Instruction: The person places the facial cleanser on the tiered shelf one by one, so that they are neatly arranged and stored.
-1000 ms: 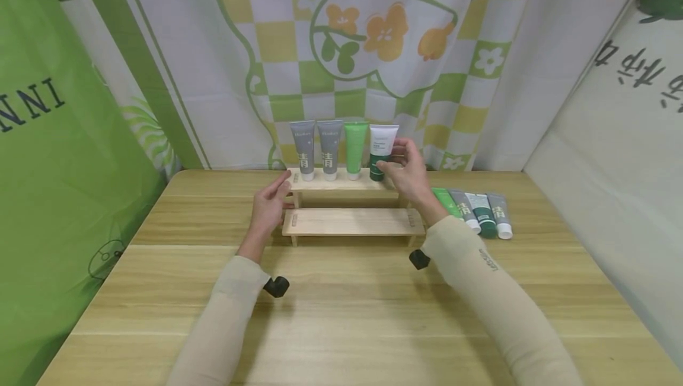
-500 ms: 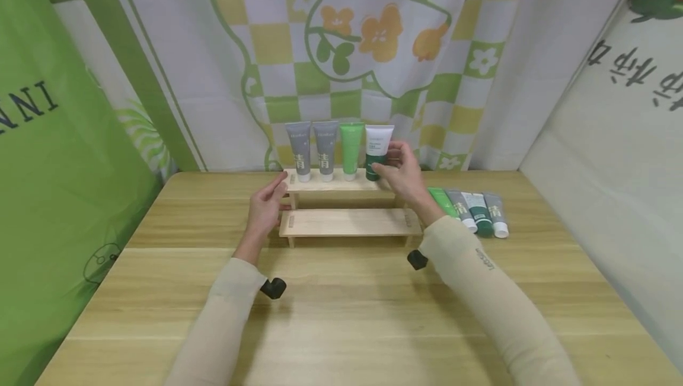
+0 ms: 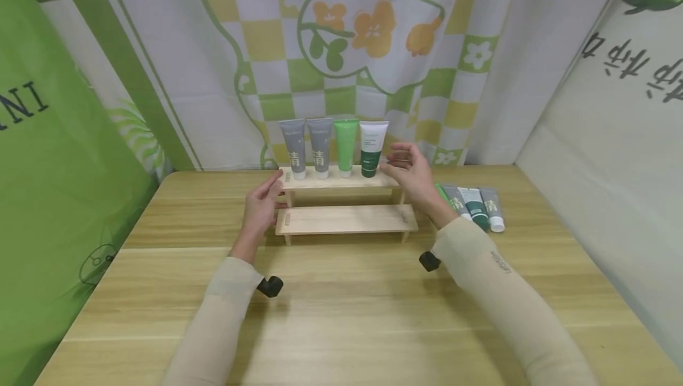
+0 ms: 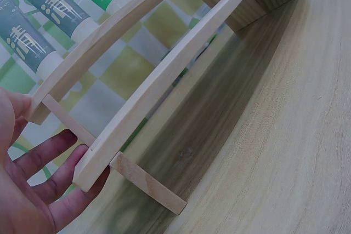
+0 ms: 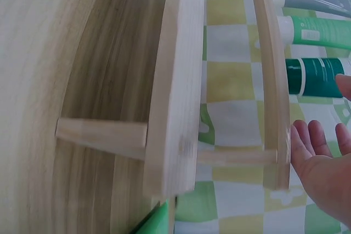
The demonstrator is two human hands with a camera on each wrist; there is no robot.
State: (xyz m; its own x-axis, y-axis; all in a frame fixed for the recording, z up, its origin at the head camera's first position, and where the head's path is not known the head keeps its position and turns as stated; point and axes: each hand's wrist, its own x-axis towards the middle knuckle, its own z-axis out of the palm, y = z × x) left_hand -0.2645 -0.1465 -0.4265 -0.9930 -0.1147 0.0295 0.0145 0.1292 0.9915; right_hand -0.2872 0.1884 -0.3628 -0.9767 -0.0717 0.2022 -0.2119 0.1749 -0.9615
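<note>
A two-tier wooden rack (image 3: 347, 220) stands on the table. Its upper board carries two grey tubes (image 3: 294, 147), a bright green tube (image 3: 346, 147) and a white-and-dark-green tube (image 3: 372, 149), all upright on their caps. My left hand (image 3: 261, 208) grips the rack's left end; in the left wrist view the thumb lies at the upper board and the fingers reach to the lower one. Beside the white-and-green tube, my right hand (image 3: 412, 175) has its fingers spread and holds nothing. The right wrist view shows a gap between its fingers and the tube's dark green part (image 5: 315, 77).
Several more tubes lie side by side on the table right of the rack, among them a white-and-green one (image 3: 474, 205) and a grey one (image 3: 492, 208). My right forearm partly covers this group. A patterned curtain (image 3: 341, 48) hangs behind the wooden table (image 3: 341, 315).
My right hand has let go of the white-and-green tube and drawn slightly right, leaving it upright on the upper board. The left hand stays at the rack. The head view has shifted a little.
</note>
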